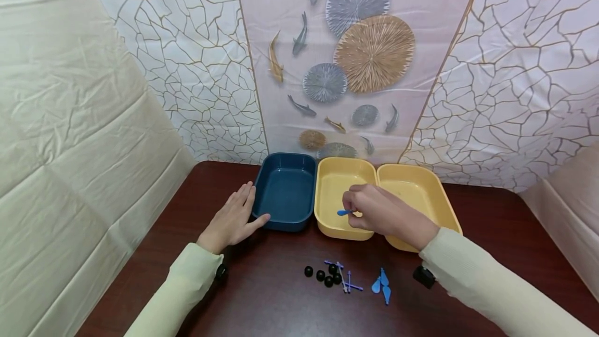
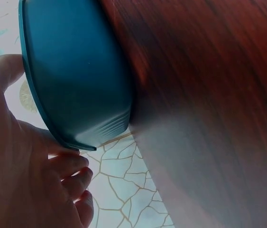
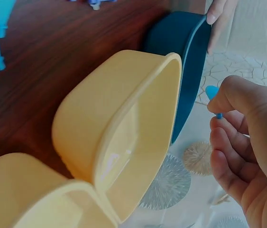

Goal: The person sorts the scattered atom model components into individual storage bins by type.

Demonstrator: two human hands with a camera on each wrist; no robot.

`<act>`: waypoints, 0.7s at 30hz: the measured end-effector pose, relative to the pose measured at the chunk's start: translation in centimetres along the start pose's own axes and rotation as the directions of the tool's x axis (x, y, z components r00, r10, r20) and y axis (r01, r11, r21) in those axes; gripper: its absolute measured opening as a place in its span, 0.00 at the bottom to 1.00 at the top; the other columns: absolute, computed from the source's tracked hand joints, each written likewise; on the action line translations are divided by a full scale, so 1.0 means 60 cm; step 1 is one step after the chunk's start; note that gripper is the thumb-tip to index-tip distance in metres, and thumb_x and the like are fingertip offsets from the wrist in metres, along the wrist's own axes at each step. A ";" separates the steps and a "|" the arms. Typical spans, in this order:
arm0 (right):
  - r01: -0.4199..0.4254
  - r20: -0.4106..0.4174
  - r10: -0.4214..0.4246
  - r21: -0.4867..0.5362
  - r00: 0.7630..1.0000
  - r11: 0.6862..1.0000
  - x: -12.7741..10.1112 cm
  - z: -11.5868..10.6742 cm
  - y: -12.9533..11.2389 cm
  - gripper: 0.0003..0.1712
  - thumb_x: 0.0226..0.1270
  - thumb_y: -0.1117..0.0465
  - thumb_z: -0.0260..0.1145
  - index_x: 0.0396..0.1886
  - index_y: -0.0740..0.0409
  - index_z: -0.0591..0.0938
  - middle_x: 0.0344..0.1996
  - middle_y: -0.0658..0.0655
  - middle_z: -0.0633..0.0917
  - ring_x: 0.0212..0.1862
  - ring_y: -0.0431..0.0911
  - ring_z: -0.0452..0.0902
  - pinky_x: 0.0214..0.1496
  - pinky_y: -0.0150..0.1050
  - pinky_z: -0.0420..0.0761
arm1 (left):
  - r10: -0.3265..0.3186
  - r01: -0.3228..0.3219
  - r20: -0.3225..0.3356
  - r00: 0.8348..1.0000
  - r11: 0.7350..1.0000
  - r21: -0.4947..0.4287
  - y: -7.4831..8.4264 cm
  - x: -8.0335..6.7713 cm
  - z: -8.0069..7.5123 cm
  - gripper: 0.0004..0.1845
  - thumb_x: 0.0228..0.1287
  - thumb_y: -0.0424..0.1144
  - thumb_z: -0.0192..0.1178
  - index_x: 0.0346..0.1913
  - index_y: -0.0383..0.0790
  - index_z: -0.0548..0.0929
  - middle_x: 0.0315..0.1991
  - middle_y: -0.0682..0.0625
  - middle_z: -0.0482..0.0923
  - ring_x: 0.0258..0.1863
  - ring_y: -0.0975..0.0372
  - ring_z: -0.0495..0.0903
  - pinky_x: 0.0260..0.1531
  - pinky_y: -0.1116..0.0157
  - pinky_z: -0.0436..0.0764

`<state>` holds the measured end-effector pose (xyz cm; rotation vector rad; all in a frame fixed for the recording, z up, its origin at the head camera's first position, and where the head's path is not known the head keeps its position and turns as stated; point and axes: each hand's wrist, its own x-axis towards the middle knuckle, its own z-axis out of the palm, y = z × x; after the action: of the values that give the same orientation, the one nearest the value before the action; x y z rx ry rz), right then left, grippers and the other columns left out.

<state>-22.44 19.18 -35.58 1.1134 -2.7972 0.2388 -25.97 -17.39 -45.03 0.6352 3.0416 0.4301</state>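
From where I stand, the middle yellow tray (image 1: 329, 207) makes the easiest landmark. Over it hangs the right hand (image 1: 376, 208), thumb and forefinger pinching one blue drop-shaped piece (image 1: 343, 212); the piece sits at the fingertips, its rounded end poking out toward the left, clear of the palm. The other fingers of that hand curl loosely beneath.

Left of the middle yellow tray stands a dark blue tray (image 1: 285, 191), and the left hand (image 1: 229, 225) rests at its outer side, fingers extended and spread, thumb against the rim, gripping nothing. Right of the middle yellow tray, its rim touching, is a second yellow tray (image 1: 435, 191). That makes three trays: two yellow, one blue.

On the dark red-brown table (image 1: 262, 295), on the person's side of the middle yellow tray, I count five black beads (image 1: 320, 275) huddled together, and at least four thin purple sticks (image 1: 353, 286) partly crossing beside them. Farther right of these, also nearer the person than that tray, lie three more blue pieces (image 1: 386, 294) in a close cluster, well below the right hand. With the pinched one, that is four.
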 end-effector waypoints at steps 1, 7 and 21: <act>0.004 0.000 -0.004 -0.002 1.000 1.000 0.006 0.001 -0.001 0.06 0.60 0.66 0.75 0.31 0.55 0.84 0.29 0.49 0.82 0.29 0.36 0.71 0.30 0.27 0.74 | 0.002 -0.002 -0.002 1.000 1.000 -0.001 0.000 0.000 0.000 0.52 0.77 0.67 0.50 0.84 0.29 0.50 0.87 0.35 0.45 0.86 0.42 0.48 0.85 0.42 0.52; 0.005 0.012 -0.005 0.003 1.000 1.000 0.046 0.004 -0.008 0.06 0.61 0.65 0.75 0.32 0.55 0.84 0.29 0.49 0.83 0.30 0.37 0.73 0.32 0.29 0.77 | 0.004 -0.004 -0.002 1.000 1.000 0.003 0.000 0.001 0.000 0.52 0.77 0.67 0.50 0.84 0.29 0.50 0.86 0.35 0.45 0.86 0.42 0.49 0.84 0.42 0.52; -0.007 0.064 0.005 0.034 0.998 0.999 0.138 0.042 -0.019 0.05 0.66 0.63 0.75 0.34 0.57 0.85 0.32 0.54 0.85 0.32 0.41 0.76 0.35 0.32 0.81 | 0.001 -0.001 0.006 1.000 1.000 0.010 0.002 0.000 -0.001 0.52 0.77 0.67 0.49 0.84 0.29 0.49 0.87 0.35 0.45 0.86 0.42 0.48 0.85 0.42 0.52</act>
<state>-27.78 12.33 -36.49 1.1405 -2.8630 0.2562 -25.91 -17.29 -44.94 0.6380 3.0394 0.4132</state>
